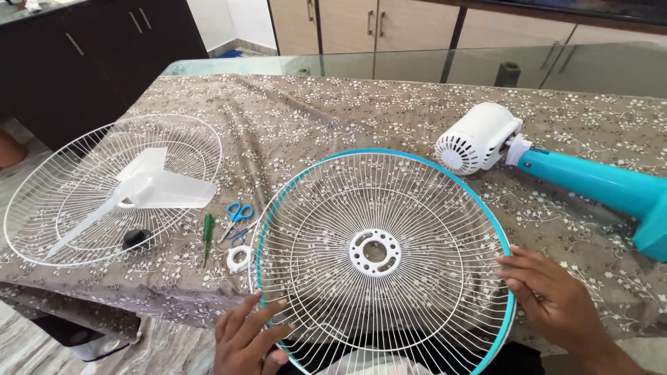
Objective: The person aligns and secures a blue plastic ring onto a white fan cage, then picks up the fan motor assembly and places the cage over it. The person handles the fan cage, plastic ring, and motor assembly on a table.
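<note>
Wire fan guard (379, 253), near edge cut off, held at its rim by left hand (246, 337) and right hand (552, 295), over cloth-covered bench (313, 114)

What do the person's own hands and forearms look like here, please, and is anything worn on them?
Both hands are bare: the left hand and the right hand show no gloves, rings or watch. The right wrist and the short stretch of forearm in view carry no sleeve or band. The left hand is cut off at the frame's bottom edge, so its wrist is hidden.
</note>
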